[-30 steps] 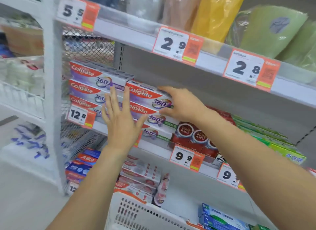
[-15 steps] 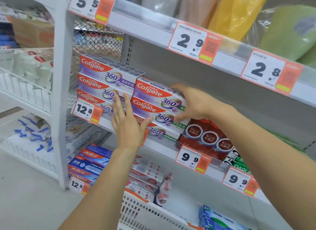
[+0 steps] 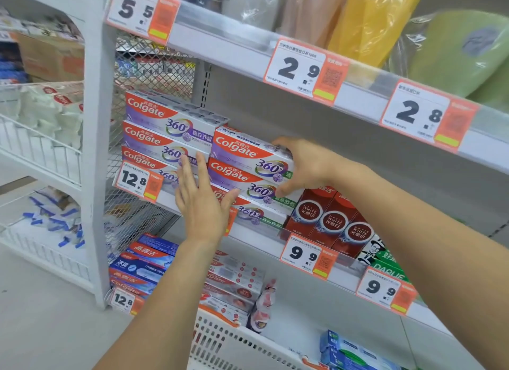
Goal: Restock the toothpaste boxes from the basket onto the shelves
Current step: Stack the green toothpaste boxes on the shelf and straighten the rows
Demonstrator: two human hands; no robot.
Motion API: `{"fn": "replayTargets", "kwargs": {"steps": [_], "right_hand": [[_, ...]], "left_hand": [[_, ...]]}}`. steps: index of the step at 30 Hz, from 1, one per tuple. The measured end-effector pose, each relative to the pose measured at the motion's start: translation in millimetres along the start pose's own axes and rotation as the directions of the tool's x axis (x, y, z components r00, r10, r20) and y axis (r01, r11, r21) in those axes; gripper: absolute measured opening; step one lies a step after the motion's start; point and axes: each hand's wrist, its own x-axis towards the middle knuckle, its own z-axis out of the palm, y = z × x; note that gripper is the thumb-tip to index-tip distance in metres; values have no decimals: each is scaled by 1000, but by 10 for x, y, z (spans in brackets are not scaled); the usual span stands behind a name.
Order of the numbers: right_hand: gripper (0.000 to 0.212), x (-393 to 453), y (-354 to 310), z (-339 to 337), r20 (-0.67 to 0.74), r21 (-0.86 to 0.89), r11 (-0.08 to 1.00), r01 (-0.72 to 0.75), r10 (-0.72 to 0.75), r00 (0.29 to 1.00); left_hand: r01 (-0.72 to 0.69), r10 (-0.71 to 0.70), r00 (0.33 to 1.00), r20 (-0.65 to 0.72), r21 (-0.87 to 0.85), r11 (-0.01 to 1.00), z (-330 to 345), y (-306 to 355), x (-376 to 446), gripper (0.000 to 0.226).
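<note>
Two stacks of purple-and-white Colgate 360 boxes stand side by side on the middle shelf. My right hand grips the right end of the top boxes of the right stack, fingers over the top, thumb under the second box. My left hand lies flat with straight fingers against the fronts of the boxes where the left stack meets the right one. The white perforated basket shows at the bottom, below my arms; its contents are hidden.
Dark red Optic White boxes and green Darlie boxes sit right of the Colgate stacks. Price tags hang on the shelf rails. More toothpaste boxes fill the lower shelf. Bagged goods sit above. A white rack stands left.
Both hands stay on the Colgate stacks. The camera has moved closer and slightly left, so the shelf looks larger; the boxes look squared up against each other.
</note>
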Motion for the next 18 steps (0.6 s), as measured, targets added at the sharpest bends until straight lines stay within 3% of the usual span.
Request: {"fn": "replayTargets", "kwargs": {"steps": [8,12,18], "right_hand": [[75,101,-10,-37,120,-61,994,-88,95,988],[85,117,-44,-149,200,20,995,-101,95,975],[64,145,-37,-61,191,-23,997,-75,78,978]], "left_hand": [[-4,4,999,-38,-20,1000,-7,106,-4,98],[-11,11,999,-40,-16,1000,26,104,1,102],[-11,10,999,-38,-23,1000,48,116,7,108]]}}
